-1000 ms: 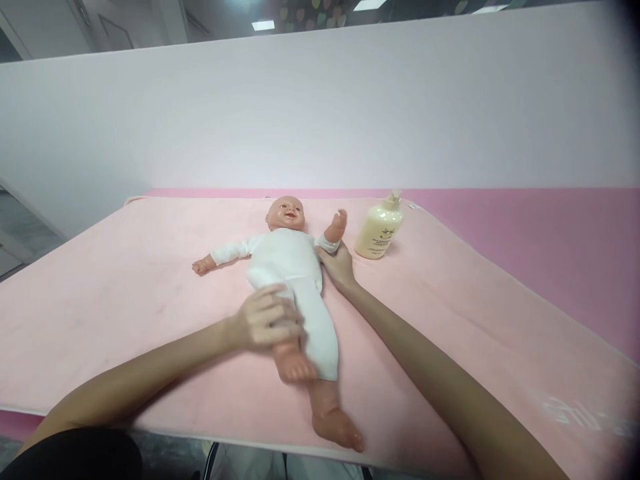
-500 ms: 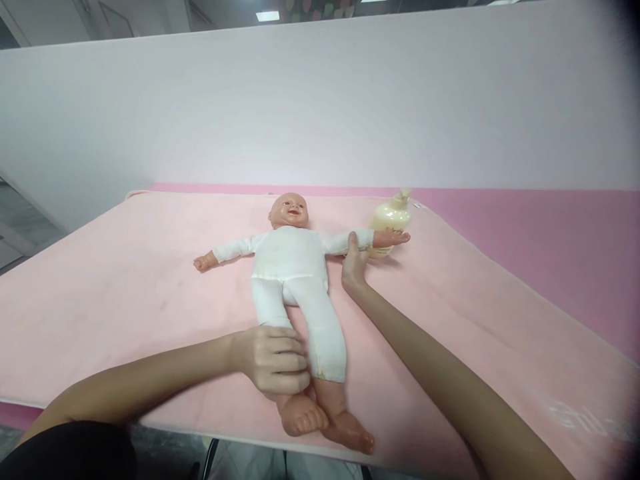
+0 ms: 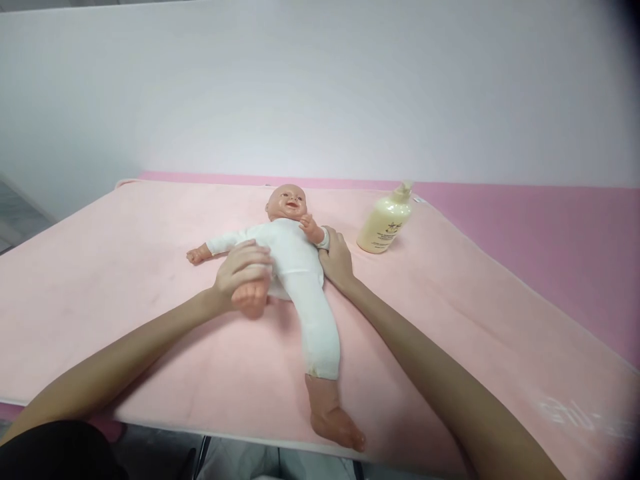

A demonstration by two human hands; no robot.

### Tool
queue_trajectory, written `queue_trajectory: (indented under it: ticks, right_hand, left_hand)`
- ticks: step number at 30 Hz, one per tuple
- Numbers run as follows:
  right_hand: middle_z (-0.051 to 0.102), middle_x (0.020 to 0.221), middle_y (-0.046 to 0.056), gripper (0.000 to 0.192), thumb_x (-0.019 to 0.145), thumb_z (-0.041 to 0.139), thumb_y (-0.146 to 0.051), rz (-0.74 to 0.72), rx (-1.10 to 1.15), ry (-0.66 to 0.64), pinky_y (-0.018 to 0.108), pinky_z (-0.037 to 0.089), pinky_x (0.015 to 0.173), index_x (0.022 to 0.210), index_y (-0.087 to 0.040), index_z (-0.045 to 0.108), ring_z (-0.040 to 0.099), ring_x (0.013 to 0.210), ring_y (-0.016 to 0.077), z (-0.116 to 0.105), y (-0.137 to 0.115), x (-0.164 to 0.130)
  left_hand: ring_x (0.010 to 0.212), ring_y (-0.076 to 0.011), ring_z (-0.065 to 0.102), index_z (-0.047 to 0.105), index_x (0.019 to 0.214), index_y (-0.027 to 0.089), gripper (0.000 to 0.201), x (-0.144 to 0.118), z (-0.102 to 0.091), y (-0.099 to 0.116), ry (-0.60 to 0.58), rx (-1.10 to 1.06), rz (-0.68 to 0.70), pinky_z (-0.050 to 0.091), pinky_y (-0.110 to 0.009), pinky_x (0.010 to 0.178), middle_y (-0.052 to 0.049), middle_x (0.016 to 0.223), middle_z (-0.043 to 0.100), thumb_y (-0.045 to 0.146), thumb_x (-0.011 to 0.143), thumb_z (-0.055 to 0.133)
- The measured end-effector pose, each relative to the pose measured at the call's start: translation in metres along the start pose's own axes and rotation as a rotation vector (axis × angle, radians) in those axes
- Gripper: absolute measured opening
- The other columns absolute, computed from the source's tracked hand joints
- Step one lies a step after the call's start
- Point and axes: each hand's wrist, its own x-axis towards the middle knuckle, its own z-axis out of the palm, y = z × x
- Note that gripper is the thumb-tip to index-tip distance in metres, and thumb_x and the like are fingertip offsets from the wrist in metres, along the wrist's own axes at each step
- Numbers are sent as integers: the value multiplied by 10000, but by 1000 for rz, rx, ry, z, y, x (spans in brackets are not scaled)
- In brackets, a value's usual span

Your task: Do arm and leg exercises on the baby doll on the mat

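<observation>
Bottle: there it stood, a pale yellow pump bottle [image 3: 385, 223] upright beyond my right hand [image 3: 339, 261], just clear of it; how full, I couldn't tell.
Doll: on its back in the middle, the doll [image 3: 295, 257] in its white suit, head away from me, one leg stretched towards me.
Left hand: my left hand [image 3: 243, 267] had the bent leg, fingers curled close together over it, the foot poking out under my palm.
Right hand: fingers wrapped round the sleeve of the other arm, folded up against the chest.
Hard to make out: the bent knee, covered by my fingers; my right fingertips, partly behind the sleeve; the bottle's small print.
Cut off: my dark sleeve [image 3: 55, 453], at the lower left.
Blanket: pale pink blanket [image 3: 150, 280] under everything, over a deeper pink tabletop [image 3: 540, 247].
Room: a plain white partition [image 3: 320, 87] rose behind.
</observation>
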Motion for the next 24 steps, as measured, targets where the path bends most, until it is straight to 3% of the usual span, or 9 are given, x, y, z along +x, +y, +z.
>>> queue_trajectory:
  ticks: [3, 6, 8, 11, 13, 16, 20, 24]
  right_hand:
    - [559, 1086, 123, 487, 713, 434, -161, -1, 18, 3, 432, 441, 862, 1191, -195, 521, 520, 1038, 295, 0, 2, 1]
    - [585, 1033, 100, 330, 730, 529, -258, 20, 117, 57, 411, 450, 839, 1052, -192, 546, 538, 967, 266, 2, 6, 2]
    - [614, 965, 77, 319, 725, 616, -382, 87, 264, 118, 390, 464, 812, 965, -185, 542, 556, 893, 236, 2, 7, 3]
    - [645, 894, 72, 421, 697, 663, -525, 232, 500, 236, 368, 483, 799, 884, -163, 557, 589, 839, 212, 2, 6, 3]
    - [655, 926, 91, 449, 696, 657, -555, 302, 599, 325, 372, 486, 834, 871, -150, 576, 609, 883, 224, 0, 4, 3]
    - [640, 1062, 116, 479, 710, 639, -558, 385, 710, 451, 372, 483, 897, 945, -144, 585, 608, 1000, 238, -2, 0, 3]
    - [607, 1151, 129, 498, 760, 590, -556, 469, 743, 536, 360, 477, 933, 1035, -142, 555, 584, 1076, 227, -1, -5, 1]
    - [630, 1059, 98, 411, 781, 574, -502, 357, 604, 491, 375, 461, 931, 988, -147, 548, 592, 1011, 218, 5, -3, -2]
  left_hand:
    - [1155, -296, 586, 600, 932, 195, 436, -4, 10, -16, 49, 107, 91, 419, -582, 1038, -96, 1025, 689, 553, 708, 707]
    - [1148, -290, 587, 602, 943, 176, 407, 1, 11, -7, 31, 90, 140, 404, -574, 1040, -99, 1013, 690, 515, 739, 694]
    - [1032, -255, 644, 610, 928, 167, 342, 8, 8, 10, 3, 31, 236, 475, -495, 985, -91, 933, 704, 463, 770, 678]
    - [775, -186, 681, 620, 837, 189, 195, 14, 4, 40, -74, -87, 457, 574, -342, 759, -48, 807, 707, 383, 823, 620]
    - [622, -133, 645, 627, 773, 235, 93, 11, 7, 57, -128, -90, 658, 573, -270, 646, 6, 728, 688, 296, 837, 596]
    - [541, -109, 606, 631, 719, 278, 133, 2, 14, 67, -176, -56, 901, 566, -225, 579, 36, 626, 639, 262, 842, 583]
    - [617, -144, 647, 645, 717, 287, 118, -3, 20, 66, -138, -62, 907, 582, -263, 612, 26, 636, 645, 305, 826, 605]
    - [832, -138, 663, 656, 751, 328, 67, -3, 22, 61, -2, -57, 921, 558, -266, 803, 40, 788, 699, 373, 798, 646]
